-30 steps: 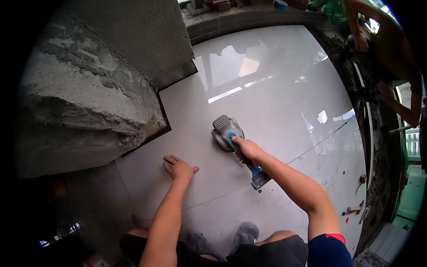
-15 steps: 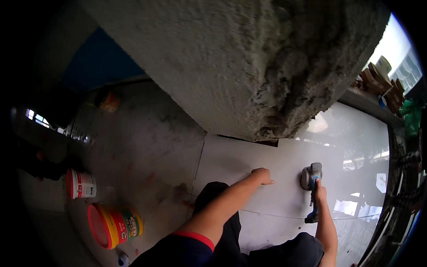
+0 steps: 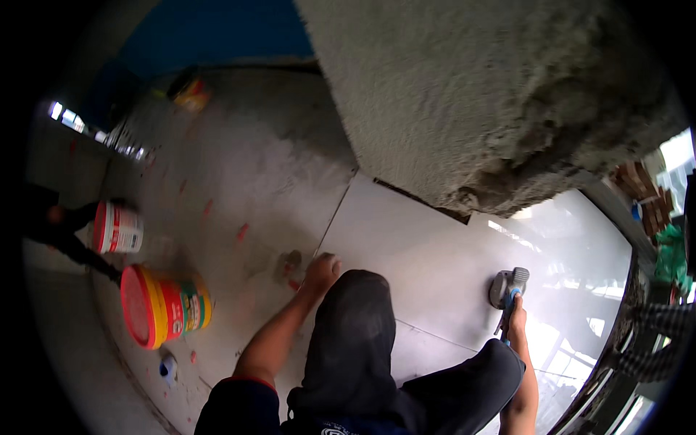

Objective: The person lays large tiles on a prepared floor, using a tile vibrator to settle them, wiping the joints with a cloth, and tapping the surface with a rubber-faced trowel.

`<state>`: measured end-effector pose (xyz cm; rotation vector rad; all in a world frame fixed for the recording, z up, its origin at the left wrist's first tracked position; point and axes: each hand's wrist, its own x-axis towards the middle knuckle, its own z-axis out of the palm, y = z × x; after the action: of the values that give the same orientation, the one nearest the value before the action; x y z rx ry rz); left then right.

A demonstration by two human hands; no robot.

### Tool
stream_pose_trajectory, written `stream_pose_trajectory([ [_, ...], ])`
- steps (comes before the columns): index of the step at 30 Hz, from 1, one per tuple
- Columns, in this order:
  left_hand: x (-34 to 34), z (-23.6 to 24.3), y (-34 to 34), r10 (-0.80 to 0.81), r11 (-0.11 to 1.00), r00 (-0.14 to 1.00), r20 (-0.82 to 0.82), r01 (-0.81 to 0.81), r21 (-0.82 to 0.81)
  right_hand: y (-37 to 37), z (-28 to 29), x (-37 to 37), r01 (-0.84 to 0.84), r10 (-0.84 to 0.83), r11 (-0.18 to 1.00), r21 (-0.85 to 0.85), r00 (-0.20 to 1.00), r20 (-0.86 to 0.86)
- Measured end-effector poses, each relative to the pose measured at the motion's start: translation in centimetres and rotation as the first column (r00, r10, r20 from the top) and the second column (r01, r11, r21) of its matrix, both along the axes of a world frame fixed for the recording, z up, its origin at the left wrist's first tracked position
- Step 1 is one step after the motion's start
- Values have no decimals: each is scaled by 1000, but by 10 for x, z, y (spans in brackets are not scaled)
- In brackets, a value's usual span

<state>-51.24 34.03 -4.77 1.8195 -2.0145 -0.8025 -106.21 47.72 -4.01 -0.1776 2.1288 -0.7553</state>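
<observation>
Currently gripped tool: grey, round-headed power tool with blue trim and dark handle (image 3: pixel 499 289), head down on the large glossy pale-grey tile (image 3: pixel 435 264).
Right hand: bare right hand (image 3: pixel 517 320), fingers wrapped round the handle, just on the near side of the head.
Tool axis: handle runs from head back toward the person; near end hidden by the dark-trousered right knee (image 3: pixel 475 380).
Left hand: bare left hand (image 3: pixel 324 272), well apart, left of the tool, near the tile's left edge; fingers look curled in, can't tell if they pinch anything.
Nearer hand: right, already on the tool.
Between hands: dark-trousered left knee (image 3: pixel 353 319), just beside the left hand.
Beyond tile: rough grey concrete column (image 3: pixel 435 101), overhanging the view ahead.
By left hand: small red pieces (image 3: pixel 293 285) on the dusty grey floor (image 3: pixel 246 167).
Far left: red, yellow and green plastic bucket (image 3: pixel 172 312); smaller white-and-red tub (image 3: pixel 119 227) behind it.
Far right: crumpled green netting (image 3: pixel 670 254).
</observation>
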Motion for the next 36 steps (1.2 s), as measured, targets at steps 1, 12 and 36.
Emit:
stream_pose_trajectory([
  [1,2,3,32,62,989,998,-19,-58,135,4,-6,3,-5,5,1000,-1,1000,8],
  [12,-17,-18,230,154,774,985,-75,-73,629,17,-45,-15,25,-23,995,-101,1000,19],
  [36,-90,35,-96,-473,855,878,-81,479,201,-7,27,23,32,-36,996,79,998,50],
])
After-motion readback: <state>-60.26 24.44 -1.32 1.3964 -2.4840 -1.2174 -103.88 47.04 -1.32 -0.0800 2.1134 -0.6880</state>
